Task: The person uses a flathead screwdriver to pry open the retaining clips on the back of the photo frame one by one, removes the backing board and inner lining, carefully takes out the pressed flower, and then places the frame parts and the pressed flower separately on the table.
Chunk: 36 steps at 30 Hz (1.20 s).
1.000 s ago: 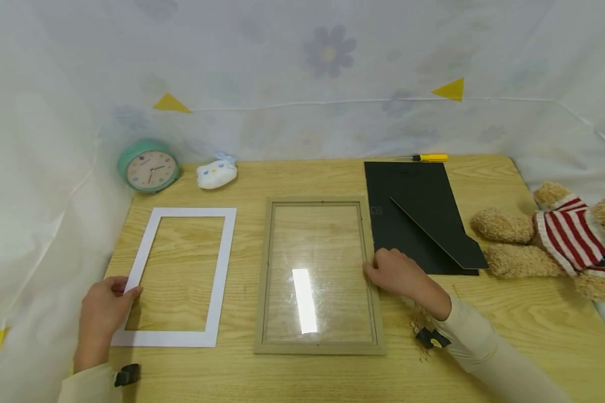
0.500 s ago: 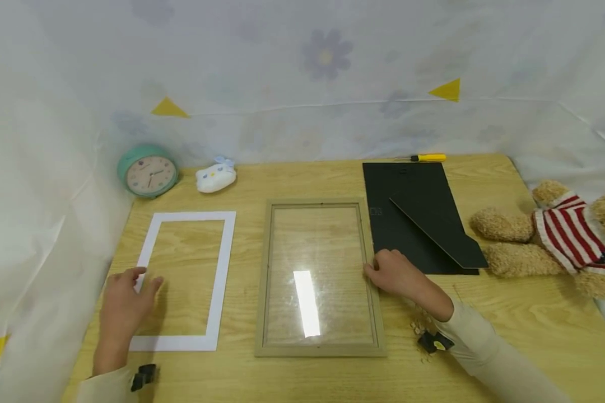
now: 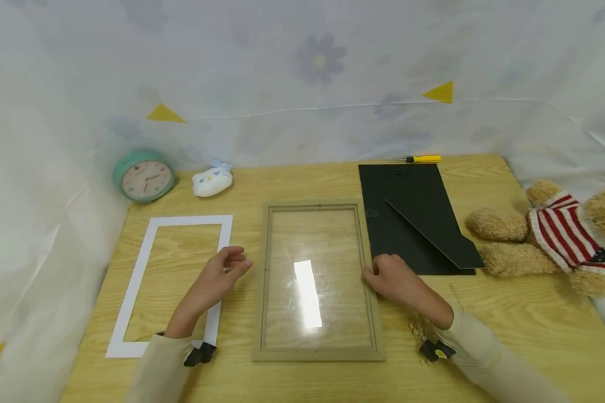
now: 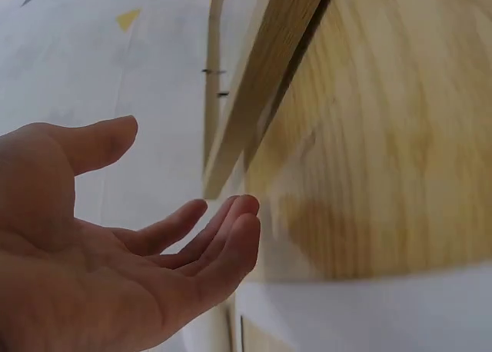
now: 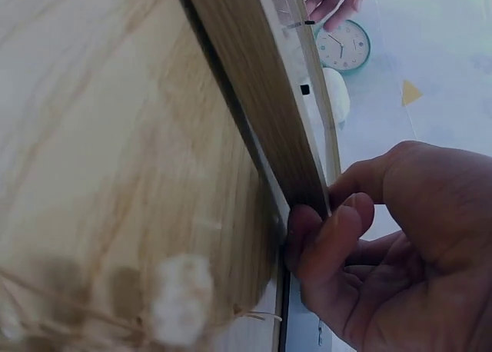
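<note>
A wooden picture frame [image 3: 317,355] with a clear pane lies flat on the table. My right hand [image 3: 398,280] holds its right side; in the right wrist view the thumb is over the rail [image 5: 269,98] and the curled fingers [image 5: 330,248] are against its outer side. My left hand [image 3: 214,285] hovers between the frame and a white paper mat [image 3: 191,220], its fingers loosely bent and nothing in them. In the left wrist view the palm [image 4: 100,283] faces the frame's edge [image 4: 261,83], apart from it. Part of the mat is hidden under the left forearm.
A black backing board [image 3: 403,182] with a stand leg [image 3: 438,240] lies right of the frame, a yellow screwdriver [image 3: 423,159] behind it. A teddy bear [image 3: 564,235] lies far right. A green clock [image 3: 146,179] and white plush [image 3: 212,182] stand back left. Small pale pieces [image 3: 418,330] lie near the right wrist.
My left hand has let go of the white mat's left edge and moved right across it towards the frame. The right hand has kept its place on the frame.
</note>
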Each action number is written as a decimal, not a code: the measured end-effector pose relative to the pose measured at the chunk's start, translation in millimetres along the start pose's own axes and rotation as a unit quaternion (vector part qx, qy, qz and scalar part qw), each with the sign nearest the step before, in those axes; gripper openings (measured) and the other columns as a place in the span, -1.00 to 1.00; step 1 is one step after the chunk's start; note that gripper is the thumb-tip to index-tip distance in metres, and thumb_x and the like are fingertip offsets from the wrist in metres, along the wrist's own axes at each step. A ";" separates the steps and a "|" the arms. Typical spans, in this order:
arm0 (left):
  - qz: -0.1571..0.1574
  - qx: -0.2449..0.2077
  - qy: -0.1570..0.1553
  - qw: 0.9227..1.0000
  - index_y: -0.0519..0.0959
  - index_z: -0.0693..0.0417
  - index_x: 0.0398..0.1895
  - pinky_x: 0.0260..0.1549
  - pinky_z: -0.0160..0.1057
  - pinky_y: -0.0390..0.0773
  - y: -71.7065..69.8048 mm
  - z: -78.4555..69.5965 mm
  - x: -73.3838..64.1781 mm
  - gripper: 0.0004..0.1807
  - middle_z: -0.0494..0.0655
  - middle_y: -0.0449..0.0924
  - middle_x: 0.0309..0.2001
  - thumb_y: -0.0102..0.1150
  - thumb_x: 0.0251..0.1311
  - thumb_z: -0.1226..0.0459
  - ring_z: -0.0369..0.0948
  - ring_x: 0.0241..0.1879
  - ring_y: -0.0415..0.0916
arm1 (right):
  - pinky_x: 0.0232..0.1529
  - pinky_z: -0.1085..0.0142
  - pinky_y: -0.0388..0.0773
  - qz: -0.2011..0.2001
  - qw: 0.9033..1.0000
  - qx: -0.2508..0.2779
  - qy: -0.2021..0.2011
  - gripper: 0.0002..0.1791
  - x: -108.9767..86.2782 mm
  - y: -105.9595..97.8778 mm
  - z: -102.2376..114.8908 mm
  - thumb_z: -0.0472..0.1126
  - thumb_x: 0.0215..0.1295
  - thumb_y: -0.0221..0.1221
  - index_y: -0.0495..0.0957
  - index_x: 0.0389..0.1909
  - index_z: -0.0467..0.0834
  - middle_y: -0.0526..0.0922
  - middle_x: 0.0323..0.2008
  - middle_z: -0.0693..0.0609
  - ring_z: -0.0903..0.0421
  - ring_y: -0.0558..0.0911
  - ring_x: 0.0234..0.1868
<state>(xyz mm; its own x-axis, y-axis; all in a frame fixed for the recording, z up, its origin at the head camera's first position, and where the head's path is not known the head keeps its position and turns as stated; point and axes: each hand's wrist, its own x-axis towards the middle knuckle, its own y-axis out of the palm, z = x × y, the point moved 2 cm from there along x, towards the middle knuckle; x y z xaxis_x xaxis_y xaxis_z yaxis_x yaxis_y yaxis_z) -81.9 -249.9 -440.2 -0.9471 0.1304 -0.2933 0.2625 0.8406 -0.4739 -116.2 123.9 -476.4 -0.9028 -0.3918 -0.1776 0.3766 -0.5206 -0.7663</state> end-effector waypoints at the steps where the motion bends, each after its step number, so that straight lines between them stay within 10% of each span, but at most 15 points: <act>1: 0.008 -0.009 -0.007 1.000 0.23 0.30 0.43 0.11 0.03 0.48 2.7 0.7 2.6 -0.33 0.22 0.42 0.24 0.05 0.48 0.02 0.08 0.24 0.40 | -0.69 0.38 0.13 -0.004 1.000 0.001 -0.001 -0.47 -0.3 0.5 0.2 -0.22 0.42 0.09 0.22 -0.79 0.00 0.13 -0.83 0.19 0.24 0.11 -0.80; 9: 0.057 -0.181 -0.024 0.982 0.10 0.31 0.45 0.04 -0.08 0.58 23.4 7.1 17.7 -0.33 0.35 0.53 0.13 0.03 0.51 0.09 0.07 0.09 0.57 | -0.69 0.39 0.12 -0.039 0.999 0.007 -0.014 -0.52 -0.8 0.0 5.5 -0.22 0.37 0.11 0.25 -0.78 -0.02 0.15 -0.81 0.18 0.25 0.14 -0.79; 25: 0.095 -0.457 -0.075 0.881 0.18 0.42 0.27 -0.05 -0.12 0.64 45.6 13.2 20.3 -0.61 0.09 0.53 -0.15 -0.28 0.61 0.26 -0.13 -0.17 0.63 | -0.66 0.37 0.16 -0.023 1.000 0.015 0.001 -0.48 0.4 2.4 -0.9 -0.20 0.43 0.12 0.25 -0.78 -0.01 0.16 -0.80 0.16 0.22 0.17 -0.78; 29: 0.088 -0.460 -0.083 0.880 0.11 0.43 0.37 -0.05 -0.15 0.64 47.1 11.7 18.5 -0.58 0.09 0.55 -0.11 -0.29 0.59 0.35 -0.16 -0.16 0.64 | -0.66 0.36 0.18 -0.011 1.000 0.018 0.010 -0.49 1.1 2.0 -2.1 -0.19 0.44 0.11 0.26 -0.77 -0.01 0.17 -0.80 0.16 0.21 0.18 -0.78; 36: 0.049 -0.422 -0.074 0.902 0.02 0.25 0.46 -0.03 -0.14 0.64 53.5 9.3 9.2 -0.49 0.14 0.53 -0.03 -0.16 0.54 0.41 -0.14 -0.14 0.65 | -0.66 0.35 0.18 0.001 1.000 0.022 0.012 -0.49 -0.1 3.1 -4.6 -0.19 0.45 0.10 0.25 -0.77 -0.01 0.16 -0.80 0.16 0.21 0.17 -0.78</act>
<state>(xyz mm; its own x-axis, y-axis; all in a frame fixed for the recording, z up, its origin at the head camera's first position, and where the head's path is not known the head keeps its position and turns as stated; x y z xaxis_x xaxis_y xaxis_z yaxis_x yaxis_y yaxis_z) -74.9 -208.6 -475.9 -0.8750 0.2072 -0.4377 0.0509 0.9382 0.3424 -115.9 125.8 -481.6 -0.9068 -0.3745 -0.1935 0.3862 -0.5538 -0.7377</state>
